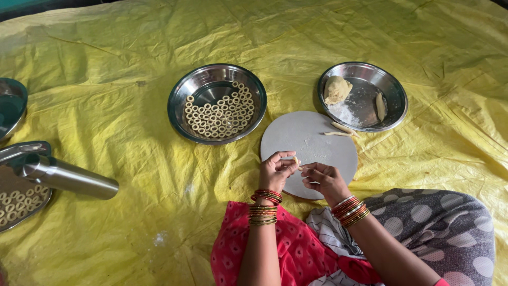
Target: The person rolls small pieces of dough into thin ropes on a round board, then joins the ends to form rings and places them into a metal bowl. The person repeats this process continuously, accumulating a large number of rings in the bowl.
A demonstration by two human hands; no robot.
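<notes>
**Shaping a dough ring over the round board**

Pinching a thin strip of dough between both sets of fingertips, you have your left hand and right hand closed lightly on it, just above the near edge of the round grey board. The step looks like curling the strip into a loop. Next, I'd judge, the ends need pressing together gently. Finished rings fill the steel bowl ahead-left; the dough lump sits in the steel plate ahead-right.
</notes>
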